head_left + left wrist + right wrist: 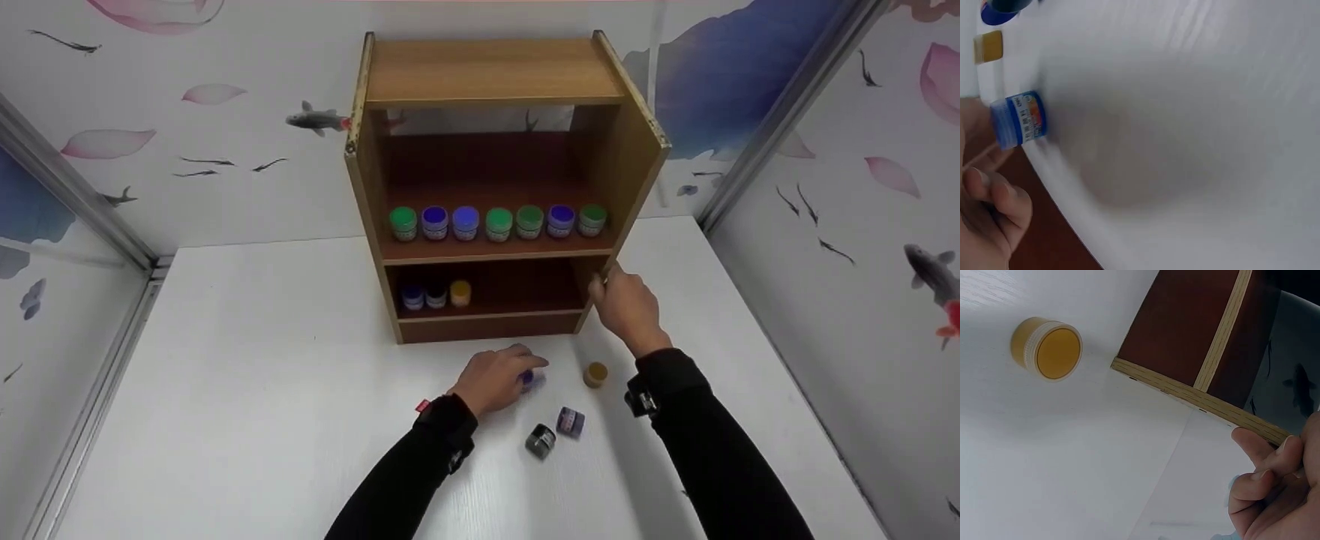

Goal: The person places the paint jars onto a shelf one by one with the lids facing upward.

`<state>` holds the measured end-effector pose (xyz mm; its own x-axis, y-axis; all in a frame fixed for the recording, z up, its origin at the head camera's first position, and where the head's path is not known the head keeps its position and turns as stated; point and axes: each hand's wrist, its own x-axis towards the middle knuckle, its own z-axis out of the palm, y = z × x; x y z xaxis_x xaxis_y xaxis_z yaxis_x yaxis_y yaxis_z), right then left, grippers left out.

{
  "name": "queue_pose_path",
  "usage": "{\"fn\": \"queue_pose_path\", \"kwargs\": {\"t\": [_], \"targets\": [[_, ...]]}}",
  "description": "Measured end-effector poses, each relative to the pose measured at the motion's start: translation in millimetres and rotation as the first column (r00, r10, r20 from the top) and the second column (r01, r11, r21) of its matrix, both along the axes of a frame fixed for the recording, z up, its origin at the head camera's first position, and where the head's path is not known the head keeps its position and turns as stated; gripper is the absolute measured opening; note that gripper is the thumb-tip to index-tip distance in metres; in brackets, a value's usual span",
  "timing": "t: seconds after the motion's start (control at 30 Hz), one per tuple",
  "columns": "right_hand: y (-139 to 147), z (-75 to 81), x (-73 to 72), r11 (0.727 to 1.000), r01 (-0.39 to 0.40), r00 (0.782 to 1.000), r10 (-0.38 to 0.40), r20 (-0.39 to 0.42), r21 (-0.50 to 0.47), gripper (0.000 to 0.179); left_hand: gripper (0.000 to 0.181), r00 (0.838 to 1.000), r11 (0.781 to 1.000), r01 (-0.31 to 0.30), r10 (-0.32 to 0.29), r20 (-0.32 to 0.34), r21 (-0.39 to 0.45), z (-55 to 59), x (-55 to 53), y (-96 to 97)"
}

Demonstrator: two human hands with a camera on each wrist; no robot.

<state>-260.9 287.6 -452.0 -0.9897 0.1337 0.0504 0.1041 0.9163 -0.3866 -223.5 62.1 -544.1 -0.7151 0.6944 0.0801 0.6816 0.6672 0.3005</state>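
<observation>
My left hand [491, 379] pinches a blue-lidded paint jar [1019, 119] low over the white table, its index finger stretched out past the lid. Two other fingers [1013, 202] curl in without anything in them. At the right side board of a small wooden shelf [487, 326], my right hand [628, 309] grips the lower front edge. A yellow paint jar [1058, 353] stands upright on the table between the hands. Nearer the person lie a purple jar [571, 422] and a black jar [541, 441], both tipped on their sides.
A row of green- and blue-lidded jars [498, 223] stands on the upper level. Lower down, a blue jar [412, 297], a dark jar [436, 296] and a yellow jar [460, 293] stand at the left. Patterned wall panels [247, 172] enclose the table [247, 390] behind and at the sides.
</observation>
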Motion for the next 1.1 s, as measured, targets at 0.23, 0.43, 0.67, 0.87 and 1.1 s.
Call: {"fn": "queue_pose_path", "kwargs": {"t": [0.23,0.43,0.67,0.87,1.1], "targets": [[0.9,-1.4,0.2,1.000,-0.019,1.000,0.019,-0.013,-0.010,0.044,0.053,0.994,0.999,0.053,-0.054,0.094,0.006,1.7,-3.2,-13.6],[0.5,-0.6,1.5,1.000,-0.007,1.000,0.007,0.002,0.007,0.038,0.041,0.996,0.996,0.090,-0.090,-0.007,-0.029,-5.2,-2.2,-13.5],[-0.7,0.5,0.8,1.000,-0.004,1.000,0.004,0.019,0.010,0.036,0.030,0.990,0.996,0.073,-0.079,-0.116,-0.058,-9.3,-2.4,-9.0],[-1.2,0.7,0.4,1.000,0.000,1.000,0.000,0.023,0.006,0.037,0.033,0.993,0.997,0.037,-0.044,-0.105,-0.073,-10.2,-1.3,-6.4],[-0.8,0.2,0.8,1.000,-0.001,1.000,0.001,0.015,0.015,0.038,0.035,0.998,0.997,0.019,-0.023,-0.060,-0.072,-8.7,-0.2,-5.0]]}}
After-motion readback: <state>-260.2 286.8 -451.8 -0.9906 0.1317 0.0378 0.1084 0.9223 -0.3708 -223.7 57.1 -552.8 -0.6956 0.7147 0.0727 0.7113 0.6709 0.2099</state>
